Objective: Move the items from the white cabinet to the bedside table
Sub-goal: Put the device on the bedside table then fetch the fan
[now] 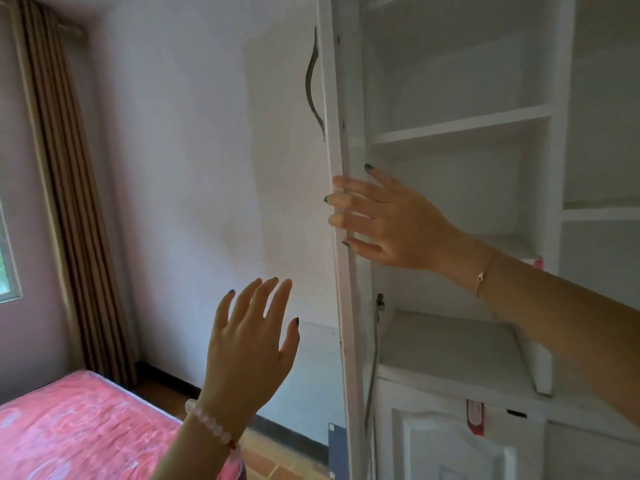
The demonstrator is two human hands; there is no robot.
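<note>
The white cabinet (pixel 467 123) fills the right half of the head view, its tall door (pixel 287 168) swung open with a dark curved handle (pixel 313 84) on it. My right hand (pixel 384 220) reaches across, straight fingers touching the door's edge at mid height. My left hand (pixel 249 344) is raised in front of the door's face, fingers spread, holding nothing and apart from the door. The shelves I can see hold no loose items. A white box-like block (pixel 536 362) sits on the lower ledge, partly hidden by my right forearm.
A bed with a pink patterned cover (pixel 79 431) lies at the lower left. Brown curtains (pixel 65 188) hang beside a window (pixel 8 258) at the far left. A closed lower cabinet door (pixel 446 441) bears a red tag (pixel 474 415). Tiled floor shows below.
</note>
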